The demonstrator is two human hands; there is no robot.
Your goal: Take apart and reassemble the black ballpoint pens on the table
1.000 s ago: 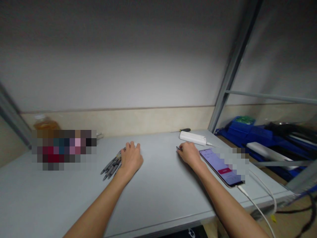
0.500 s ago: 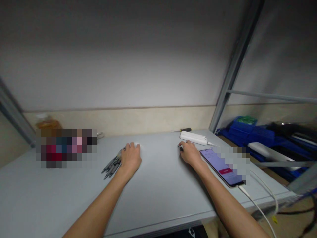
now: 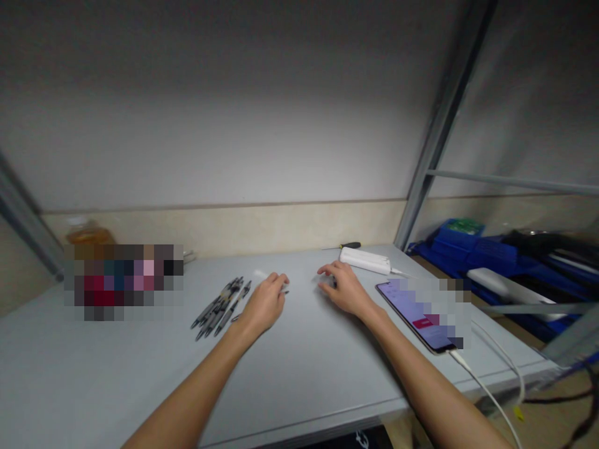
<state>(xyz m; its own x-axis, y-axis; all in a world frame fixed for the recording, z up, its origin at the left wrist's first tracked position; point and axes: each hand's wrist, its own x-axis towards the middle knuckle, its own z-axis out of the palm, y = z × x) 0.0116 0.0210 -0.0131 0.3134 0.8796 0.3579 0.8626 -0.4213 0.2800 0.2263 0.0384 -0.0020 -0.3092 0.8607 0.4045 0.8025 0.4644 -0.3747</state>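
Head view: left hand (image 3: pixel 266 304) pinches a pen (image 3: pixel 282 290) just right of the pen bundle (image 3: pixel 219 307) — right hand (image 3: pixel 343 288), fingers loosely spread, hovers further right of it, near the phone (image 3: pixel 417 315).

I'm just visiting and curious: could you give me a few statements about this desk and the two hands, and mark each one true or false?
1. A bunch of pens lies left of the left hand. True.
2. The phone has a cable plugged in. True.
3. The right hand rests on the phone. False: it is on the table, left of the phone.
4. The phone's screen is dark. False: it is lit.
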